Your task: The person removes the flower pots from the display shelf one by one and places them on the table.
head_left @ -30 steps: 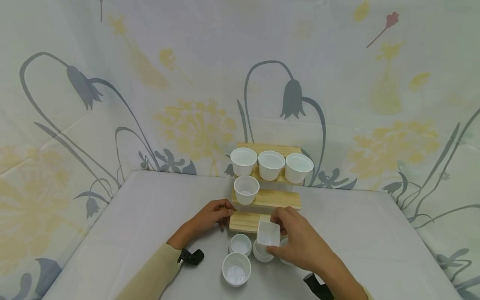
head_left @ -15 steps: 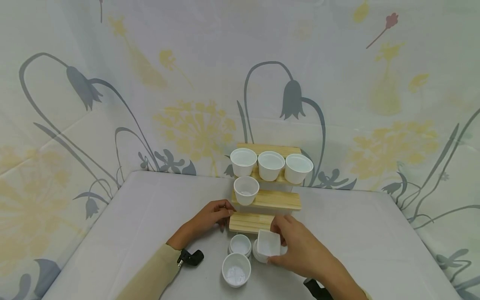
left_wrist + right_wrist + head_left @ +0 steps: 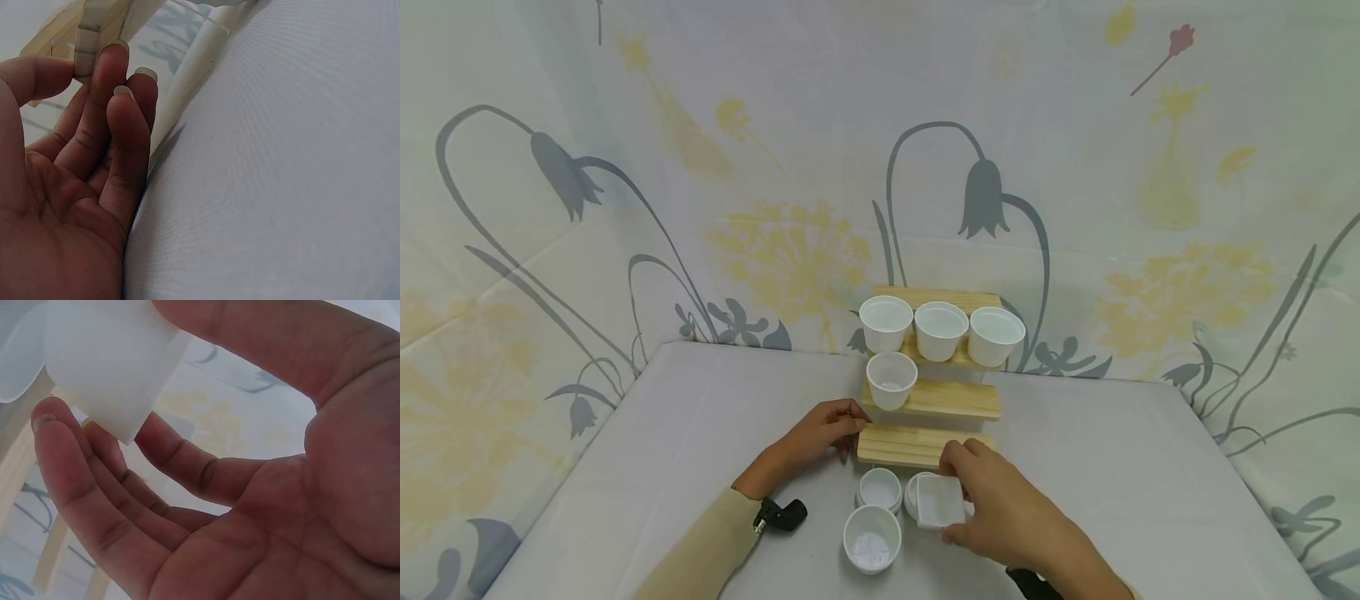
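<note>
While the right hand (image 3: 1000,500) pinches the square white cup (image 3: 940,502) between thumb and fingers, I see the left hand (image 3: 820,433) at the left end of the lowest board (image 3: 898,447) of a wooden stand. My left wrist view shows the thumb and fingers pinching that end, the others loosely bent beside it.

I have the square cup just in front of the lowest board, overlapping a round cup (image 3: 911,497) that it partly hides; from here I cannot tell whether its base touches anything. Beside that, I make out a small round cup (image 3: 880,486), with a larger round cup (image 3: 872,539) nearer to me on the pale worktop (image 3: 1075,467).

Farther back, one white cup (image 3: 892,382) sits toward the left end of the middle board (image 3: 958,399), and three white cups (image 3: 941,332) stand in a row at the top board (image 3: 936,297). Behind it all I see a flower-patterned cloth (image 3: 805,242).
</note>
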The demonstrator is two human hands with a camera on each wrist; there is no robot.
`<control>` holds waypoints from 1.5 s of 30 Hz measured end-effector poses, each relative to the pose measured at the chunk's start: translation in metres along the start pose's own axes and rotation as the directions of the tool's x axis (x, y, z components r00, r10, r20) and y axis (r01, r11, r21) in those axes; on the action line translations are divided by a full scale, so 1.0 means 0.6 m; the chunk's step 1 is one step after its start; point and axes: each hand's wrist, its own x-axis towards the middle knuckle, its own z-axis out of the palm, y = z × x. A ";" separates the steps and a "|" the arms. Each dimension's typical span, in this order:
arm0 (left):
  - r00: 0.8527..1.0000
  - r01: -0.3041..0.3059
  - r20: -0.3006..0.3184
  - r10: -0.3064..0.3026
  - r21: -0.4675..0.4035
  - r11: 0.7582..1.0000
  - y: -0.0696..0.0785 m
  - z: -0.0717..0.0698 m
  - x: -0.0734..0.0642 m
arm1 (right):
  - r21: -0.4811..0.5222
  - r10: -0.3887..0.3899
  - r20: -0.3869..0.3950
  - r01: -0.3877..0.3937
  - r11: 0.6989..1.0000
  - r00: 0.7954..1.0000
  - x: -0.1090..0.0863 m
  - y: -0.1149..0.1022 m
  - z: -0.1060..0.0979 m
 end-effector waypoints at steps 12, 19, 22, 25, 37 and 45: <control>1.000 -0.002 -0.004 0.002 0.012 1.000 -0.004 0.000 0.002 | 0.044 0.005 0.111 -0.010 0.999 0.994 -0.006 -0.001 0.011; 1.000 -0.015 0.002 0.015 0.008 1.000 -0.004 -0.001 0.001 | 0.026 -0.005 0.134 0.002 1.000 0.991 0.000 0.001 0.021; 1.000 -0.017 0.004 0.017 0.010 1.000 -0.004 -0.001 0.002 | 0.018 -0.006 0.156 0.003 1.000 0.988 0.002 0.001 0.025; 1.000 -0.011 0.005 0.011 0.013 1.000 -0.005 -0.001 0.002 | 0.007 0.010 0.182 -0.011 1.000 0.983 0.003 0.001 0.028; 1.000 -0.015 0.001 0.015 0.021 1.000 -0.003 0.000 0.001 | -0.077 -0.011 0.171 0.025 0.997 0.985 0.004 0.007 0.046; 1.000 -0.009 0.002 0.009 0.022 1.000 0.001 0.001 0.000 | -0.129 0.010 0.165 0.011 0.992 0.986 0.007 0.009 0.058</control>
